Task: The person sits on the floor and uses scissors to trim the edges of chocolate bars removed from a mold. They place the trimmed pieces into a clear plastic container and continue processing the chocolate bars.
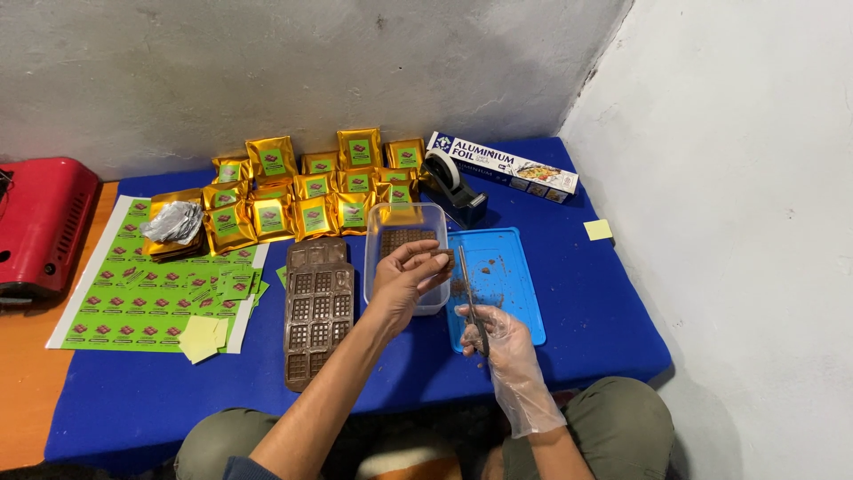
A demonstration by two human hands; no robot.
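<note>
I had my bare left hand [410, 274] pinching a small brown chocolate piece [442, 259] over the clear plastic tub [380, 267] by the blue mat's middle, gloved right hand [498, 342] gripping a thin metal blade [467, 289] pointing up toward it.

We wear a thin clear plastic glove on our right hand [498, 342]; our left hand [404, 276] is bare, its dark blue sleeve pushed past the elbow. Olive-green trousers cover our knees.
</note>
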